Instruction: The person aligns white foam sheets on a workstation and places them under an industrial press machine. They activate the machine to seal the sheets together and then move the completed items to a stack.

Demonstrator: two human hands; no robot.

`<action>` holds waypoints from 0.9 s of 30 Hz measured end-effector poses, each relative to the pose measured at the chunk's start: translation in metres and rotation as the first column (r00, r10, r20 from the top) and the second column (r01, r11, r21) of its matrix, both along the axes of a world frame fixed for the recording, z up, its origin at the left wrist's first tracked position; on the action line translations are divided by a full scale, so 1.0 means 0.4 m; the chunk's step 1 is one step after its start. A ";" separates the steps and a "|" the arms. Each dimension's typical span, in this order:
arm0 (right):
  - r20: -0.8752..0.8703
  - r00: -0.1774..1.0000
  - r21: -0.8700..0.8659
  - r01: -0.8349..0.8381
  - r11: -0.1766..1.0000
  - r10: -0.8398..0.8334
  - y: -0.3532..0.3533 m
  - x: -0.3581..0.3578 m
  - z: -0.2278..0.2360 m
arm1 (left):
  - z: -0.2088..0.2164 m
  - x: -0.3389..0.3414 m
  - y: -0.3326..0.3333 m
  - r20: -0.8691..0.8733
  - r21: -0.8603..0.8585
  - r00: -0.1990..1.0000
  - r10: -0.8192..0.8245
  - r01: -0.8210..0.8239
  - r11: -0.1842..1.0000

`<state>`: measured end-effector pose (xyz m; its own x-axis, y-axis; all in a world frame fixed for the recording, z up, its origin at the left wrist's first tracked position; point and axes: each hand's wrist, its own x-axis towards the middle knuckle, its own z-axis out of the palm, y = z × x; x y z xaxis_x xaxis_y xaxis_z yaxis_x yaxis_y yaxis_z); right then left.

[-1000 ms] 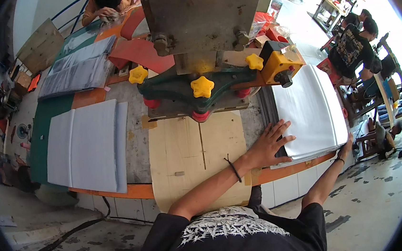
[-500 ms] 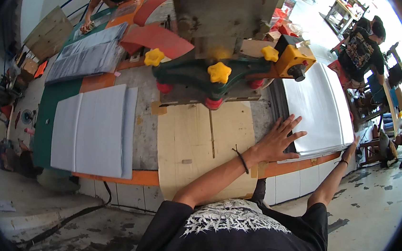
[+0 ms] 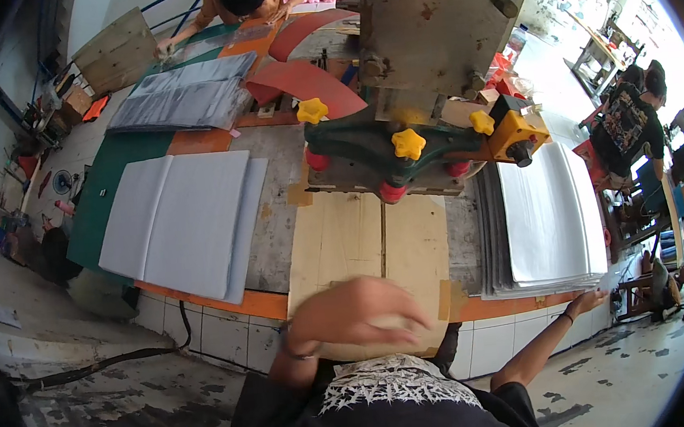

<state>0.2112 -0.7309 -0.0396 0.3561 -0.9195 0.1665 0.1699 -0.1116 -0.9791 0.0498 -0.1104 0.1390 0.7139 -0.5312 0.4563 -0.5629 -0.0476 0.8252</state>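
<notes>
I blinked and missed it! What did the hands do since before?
The left hand came off the thick stack of smooth white sheets and moved left, over the flat pale wooden board. The right hand stayed by the stack's near right corner. The board stayed put too.

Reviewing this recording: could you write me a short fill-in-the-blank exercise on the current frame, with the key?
1. The star-shaped knobs are coloured ____.
2. The pale board lies ____ the left sheets and the right stack.
3. The blurred hand over the board is the person's ____.
4. The hand at the right stack's near edge is the person's ____.

Missing words: yellow; between; left; right
</notes>
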 end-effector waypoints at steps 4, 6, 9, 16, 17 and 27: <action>-0.074 0.990 -0.116 -0.130 0.985 0.122 0.129 -0.091 -0.105 | -0.086 -0.161 0.278 -0.005 0.425 0.513 0.858 -0.776 0.466; -0.160 0.973 -0.092 -0.185 0.978 0.169 0.235 -0.139 -0.104 | -0.156 -0.217 0.327 0.149 0.597 0.233 0.961 -0.796 0.101; -0.156 0.954 -0.054 -0.266 0.963 0.255 0.317 -0.164 -0.121 | -0.251 -0.294 0.357 0.312 0.718 0.074 0.947 -0.671 -0.184; -0.146 0.936 -0.006 -0.325 0.946 0.321 0.382 -0.196 -0.103 | -0.315 -0.264 0.361 0.537 0.535 -0.042 0.843 -0.755 -0.379; -0.156 0.936 -0.002 -0.319 0.948 0.315 0.382 -0.198 -0.100 | -0.308 -0.263 0.376 0.472 0.530 -0.103 0.875 -0.761 -0.376; -0.150 0.946 0.003 -0.290 0.957 0.288 0.419 -0.199 -0.074 | -0.279 -0.299 0.540 -0.047 0.401 -0.157 0.986 -0.908 -0.125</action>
<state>0.1315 -0.5632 -0.0693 0.6280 -0.7707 0.1080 0.0512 -0.0976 -0.9939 -0.0700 0.1056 0.0275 0.5475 0.8192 0.1710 0.4527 -0.4618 0.7627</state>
